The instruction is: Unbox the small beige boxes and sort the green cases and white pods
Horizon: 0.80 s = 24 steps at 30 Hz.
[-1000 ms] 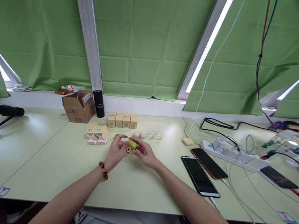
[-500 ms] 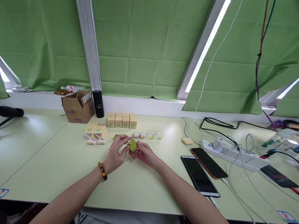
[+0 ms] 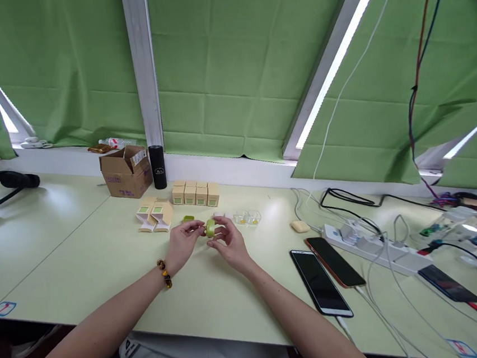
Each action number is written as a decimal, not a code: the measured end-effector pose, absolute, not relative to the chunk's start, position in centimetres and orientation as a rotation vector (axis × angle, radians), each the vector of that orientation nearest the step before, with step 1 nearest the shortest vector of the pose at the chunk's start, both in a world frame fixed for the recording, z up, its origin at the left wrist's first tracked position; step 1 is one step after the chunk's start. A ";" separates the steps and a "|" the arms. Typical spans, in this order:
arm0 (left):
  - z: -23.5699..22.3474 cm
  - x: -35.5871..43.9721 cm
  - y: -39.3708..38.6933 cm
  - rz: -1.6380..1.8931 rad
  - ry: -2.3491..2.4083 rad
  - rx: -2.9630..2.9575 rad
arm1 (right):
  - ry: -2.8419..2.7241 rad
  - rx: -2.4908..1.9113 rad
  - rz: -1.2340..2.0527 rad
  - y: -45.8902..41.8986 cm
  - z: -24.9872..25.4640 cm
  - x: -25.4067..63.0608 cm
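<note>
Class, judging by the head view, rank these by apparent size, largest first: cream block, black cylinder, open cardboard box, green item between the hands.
1. Open cardboard box
2. Black cylinder
3. Green item and cream block: too alike to rank, and the green item is partly covered.

Phones (image 3: 321,282) are lying beside a cabled power strip (image 3: 369,248) on a long tabletop (image 3: 233,303) and green blinds (image 3: 227,62) are covering windows (image 3: 342,53), pointing to an office or similar workroom.
</note>
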<state>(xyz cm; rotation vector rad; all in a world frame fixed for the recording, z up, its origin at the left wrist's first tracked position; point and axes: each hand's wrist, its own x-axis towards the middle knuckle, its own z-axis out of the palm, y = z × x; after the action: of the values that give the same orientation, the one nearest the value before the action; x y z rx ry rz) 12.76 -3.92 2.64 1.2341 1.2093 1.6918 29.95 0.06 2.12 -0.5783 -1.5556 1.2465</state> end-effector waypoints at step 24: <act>2.2 13.2 -4.7 1.734 1.260 1.395 | -1.685 -0.544 1.038 -0.6 2.5 30.3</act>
<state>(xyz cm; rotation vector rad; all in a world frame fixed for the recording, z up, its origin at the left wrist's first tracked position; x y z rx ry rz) 13.23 -4.69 2.15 1.3952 1.2603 1.7345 30.27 -0.59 2.51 -0.5438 -1.6851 1.0384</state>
